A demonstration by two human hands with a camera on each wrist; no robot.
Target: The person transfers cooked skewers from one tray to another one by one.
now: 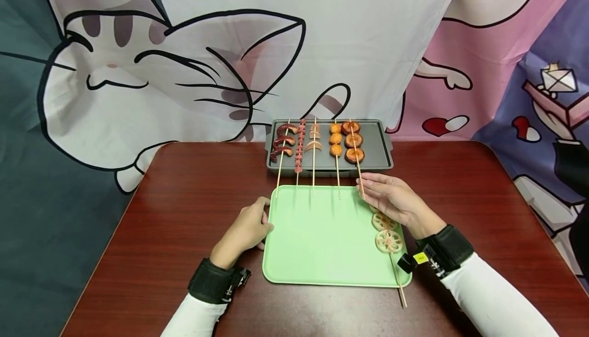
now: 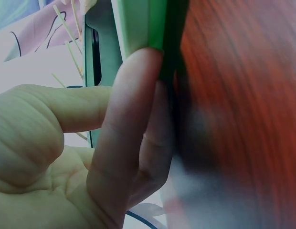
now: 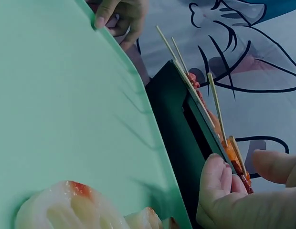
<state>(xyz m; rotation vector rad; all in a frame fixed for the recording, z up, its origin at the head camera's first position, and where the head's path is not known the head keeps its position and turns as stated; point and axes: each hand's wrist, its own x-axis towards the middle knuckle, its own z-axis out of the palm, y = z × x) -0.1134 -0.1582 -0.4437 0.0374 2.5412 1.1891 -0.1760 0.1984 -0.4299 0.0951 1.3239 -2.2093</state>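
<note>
My left hand (image 1: 246,227) grips the left edge of a light green tray (image 1: 317,245), thumb at the rim and other fingers lower. A skewer of lotus root slices (image 1: 388,241) lies along the tray's right side, its stick jutting past the front edge. Beyond, my right hand (image 1: 391,199) is at the lower stick of a mushroom skewer (image 1: 354,140), fingertips close to it. In the right wrist view the thumb (image 3: 272,166) stands apart from the fingers (image 3: 217,183). That skewer rests on a dark grey baking pan (image 1: 377,148); contact with its stick is unclear.
The pan also holds skewers of octopus tentacles (image 1: 284,141), small reddish pieces (image 1: 299,148), pale pink crescents (image 1: 314,145) and orange balls (image 1: 336,140). Their sticks overhang the tray's far edge. A cartoon cloth (image 1: 359,35) hangs behind the brown table (image 1: 184,199).
</note>
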